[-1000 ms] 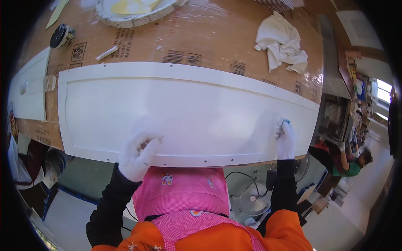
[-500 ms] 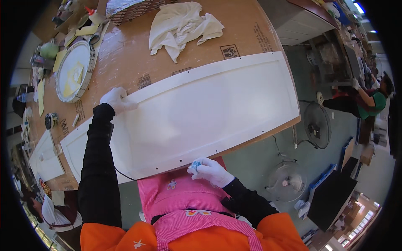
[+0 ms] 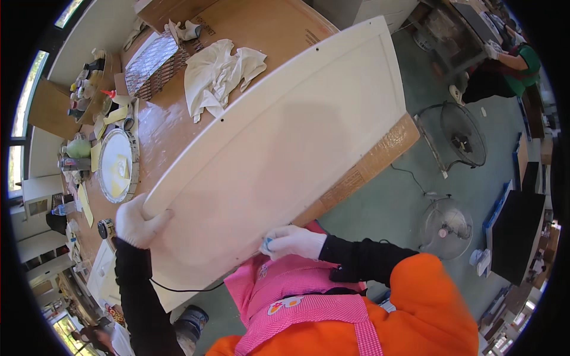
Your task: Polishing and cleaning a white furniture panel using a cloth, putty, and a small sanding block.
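long white panel [image 3: 279,142] lying slantwise over the brown cardboard-covered table [image 3: 261,24], near end overhanging toward the pink apron [image 3: 297,291]. gloved left hand [image 3: 139,222] clamped on the panel's left edge; gloved right hand [image 3: 294,242] closed against its near edge, pinching a small blue thing [image 3: 268,242]. hands well apart. crumpled white cloth [image 3: 217,74] just beyond the panel.

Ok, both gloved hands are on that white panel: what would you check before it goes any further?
1. Left hand gripping the white panel edge: ok.
2. Right hand on the near edge, small blue item pinched in it: ok; firmness cannot tell.
3. Panel's far end over the crumpled cloth: clearance cannot tell.
4. Floor fans clear of the panel: ok.
5. Black cable hanging below the panel, possible snag: cannot tell.
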Action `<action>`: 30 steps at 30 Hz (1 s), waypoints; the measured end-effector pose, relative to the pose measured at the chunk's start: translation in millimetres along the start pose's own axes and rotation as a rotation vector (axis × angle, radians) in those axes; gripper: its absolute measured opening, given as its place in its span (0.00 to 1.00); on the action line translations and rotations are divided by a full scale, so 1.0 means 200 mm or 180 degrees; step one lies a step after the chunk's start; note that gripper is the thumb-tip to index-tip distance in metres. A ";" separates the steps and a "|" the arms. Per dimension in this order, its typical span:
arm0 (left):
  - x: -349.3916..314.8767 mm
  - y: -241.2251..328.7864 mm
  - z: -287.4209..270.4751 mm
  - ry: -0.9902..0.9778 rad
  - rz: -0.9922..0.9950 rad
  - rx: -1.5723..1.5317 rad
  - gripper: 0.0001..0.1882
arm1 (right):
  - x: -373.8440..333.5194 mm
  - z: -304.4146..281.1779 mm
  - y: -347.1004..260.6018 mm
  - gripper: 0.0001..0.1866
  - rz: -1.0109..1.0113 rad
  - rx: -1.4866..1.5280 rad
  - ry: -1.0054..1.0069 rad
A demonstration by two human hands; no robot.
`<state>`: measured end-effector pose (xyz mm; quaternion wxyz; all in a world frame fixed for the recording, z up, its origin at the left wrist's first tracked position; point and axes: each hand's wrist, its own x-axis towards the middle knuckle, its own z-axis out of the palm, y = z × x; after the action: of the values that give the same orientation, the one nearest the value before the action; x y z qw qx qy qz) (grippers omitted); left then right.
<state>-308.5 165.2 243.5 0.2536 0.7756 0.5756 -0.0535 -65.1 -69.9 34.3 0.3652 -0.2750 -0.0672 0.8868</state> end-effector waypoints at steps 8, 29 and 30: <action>-0.45 0.29 -0.06 0.1647 0.1011 0.1292 0.15 | 0.00 -0.12 -0.10 0.33 -0.0465 -0.1191 -0.0506; -0.66 -0.12 1.44 0.0444 0.0896 0.0426 0.28 | -0.84 -0.23 0.13 0.14 -0.0664 -0.0448 0.0470; -0.62 -0.11 1.43 0.0428 0.0915 0.0394 0.28 | -0.88 -0.24 0.13 0.14 -0.0662 -0.0450 0.0510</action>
<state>-310.1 -68.2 35.1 0.1712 0.8659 0.4700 -0.0001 47.3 -212.3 62.7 0.4391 -0.3615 -0.1283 0.8124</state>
